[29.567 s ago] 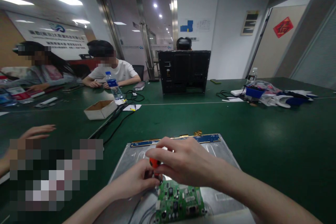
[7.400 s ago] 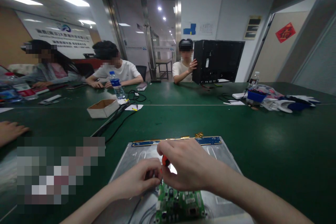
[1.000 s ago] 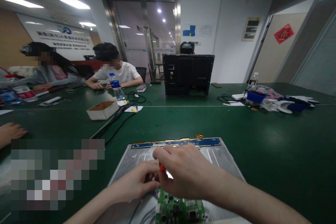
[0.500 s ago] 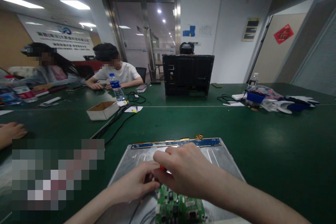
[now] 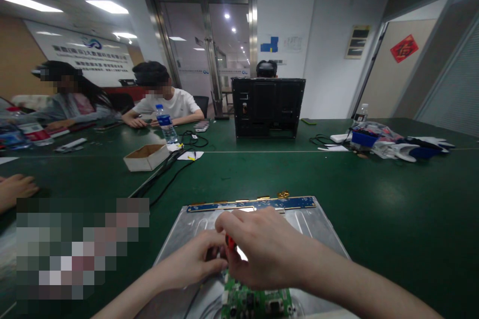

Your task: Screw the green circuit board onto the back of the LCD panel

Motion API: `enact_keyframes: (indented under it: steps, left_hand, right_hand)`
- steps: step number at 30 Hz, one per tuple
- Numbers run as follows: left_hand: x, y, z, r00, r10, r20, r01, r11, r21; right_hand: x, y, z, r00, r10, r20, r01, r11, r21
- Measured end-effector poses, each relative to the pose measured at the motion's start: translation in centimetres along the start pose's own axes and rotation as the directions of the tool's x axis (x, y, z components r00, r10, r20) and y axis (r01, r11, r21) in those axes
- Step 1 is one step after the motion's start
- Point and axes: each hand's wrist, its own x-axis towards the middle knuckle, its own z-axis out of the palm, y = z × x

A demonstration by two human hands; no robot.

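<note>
A silver metal panel [image 5: 318, 229] lies on the green table, with a blue circuit strip [image 5: 299, 203] along its far edge. On the panel's near part sits a green circuit board [image 5: 258, 299]. My right hand [image 5: 258, 244] is closed round a red and black tool handle [image 5: 230, 242] above the board's far left corner; the tool's tip is hidden. Against it, my left hand [image 5: 204, 256] has its fingers pinched together near that corner, and what they hold is hidden.
Beyond the panel stand a black monitor-like housing [image 5: 267, 107], an open cardboard box [image 5: 145, 158], a water bottle [image 5: 166, 124] and black cables [image 5: 164, 172]. Bagged items and a blue tray [image 5: 364, 140] lie at right. Other people sit across and at left; one's hand [image 5: 18, 187] rests nearby.
My right hand has turned slightly and its fingers have shifted on the red handle, showing more black on it. My left hand stays nearly in place.
</note>
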Motion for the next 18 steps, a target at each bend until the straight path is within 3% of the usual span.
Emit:
enact_keyframes:
  steps: [5,12,18]
  left_hand:
    - [-0.24,0.21,0.12,0.997,-0.020,-0.071,0.020,1.000,0.004]
    - [-0.08,0.44,-0.15,1.000,-0.016,-0.021,0.017,0.999,0.046]
    - [-0.17,0.77,0.10,0.996,-0.026,-0.081,0.023,0.999,-0.032]
  right_hand:
    - [0.04,0.02,0.22,0.999,0.008,-0.043,-0.008,1.000,-0.007]
    - [0.11,0.39,0.81,0.994,0.089,-0.064,-0.093,0.994,-0.056]
    - [0.14,0.20,0.66,0.992,0.104,-0.069,-0.110,0.990,-0.093]
